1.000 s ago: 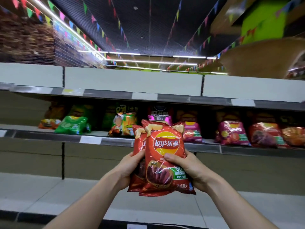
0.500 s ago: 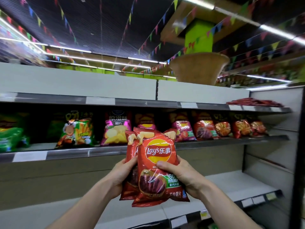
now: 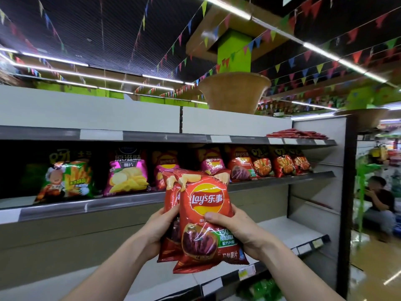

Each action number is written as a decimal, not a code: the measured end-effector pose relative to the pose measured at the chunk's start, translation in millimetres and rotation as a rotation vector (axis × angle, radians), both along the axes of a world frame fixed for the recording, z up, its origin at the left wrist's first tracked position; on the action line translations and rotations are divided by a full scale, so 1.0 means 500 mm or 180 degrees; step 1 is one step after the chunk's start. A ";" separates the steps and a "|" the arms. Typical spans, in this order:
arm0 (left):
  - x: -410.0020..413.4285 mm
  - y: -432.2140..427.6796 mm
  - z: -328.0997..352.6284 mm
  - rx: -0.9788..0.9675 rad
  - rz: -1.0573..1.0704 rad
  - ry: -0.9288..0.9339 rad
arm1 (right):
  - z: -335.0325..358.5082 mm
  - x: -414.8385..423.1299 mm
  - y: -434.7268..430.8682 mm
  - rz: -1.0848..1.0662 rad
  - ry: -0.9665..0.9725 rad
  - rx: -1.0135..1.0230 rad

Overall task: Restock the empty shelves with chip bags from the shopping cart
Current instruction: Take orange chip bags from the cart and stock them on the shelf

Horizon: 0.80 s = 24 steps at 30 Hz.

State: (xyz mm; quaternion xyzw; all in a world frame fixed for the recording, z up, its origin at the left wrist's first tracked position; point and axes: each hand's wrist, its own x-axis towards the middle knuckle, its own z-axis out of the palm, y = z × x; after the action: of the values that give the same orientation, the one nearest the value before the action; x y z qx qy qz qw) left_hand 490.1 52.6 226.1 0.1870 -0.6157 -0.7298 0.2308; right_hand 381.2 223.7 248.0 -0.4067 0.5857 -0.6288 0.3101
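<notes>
The middle shelf [image 3: 130,203] spans the view, and its grey front lip ends at the right upright. A row of chip bags [image 3: 128,172] stands along it. Below the middle shelf, the lower shelf [image 3: 282,231] shows bare white board up to its front edge. Above it, flat red packets [image 3: 297,134] lie at the right end. In front of the middle shelf, two overlapped red Lay's bags [image 3: 206,213] are held upright. The left hand [image 3: 160,227] grips their left side, and the right hand [image 3: 236,231] curls round the front bag with its thumb across the face.

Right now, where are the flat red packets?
Head view, upper right: red packets lie at the right end of the top shelf, above orange bags.
</notes>
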 end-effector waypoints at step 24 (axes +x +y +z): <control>-0.071 0.052 0.034 -0.0006 0.0064 0.0084 | 0.021 -0.086 0.039 0.0039 0.0012 -0.0064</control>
State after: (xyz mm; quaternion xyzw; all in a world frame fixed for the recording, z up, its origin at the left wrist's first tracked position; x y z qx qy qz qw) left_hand 454.7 78.5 242.9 0.1834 -0.6114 -0.7293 0.2464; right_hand 338.1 243.2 258.7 -0.4145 0.5775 -0.6319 0.3088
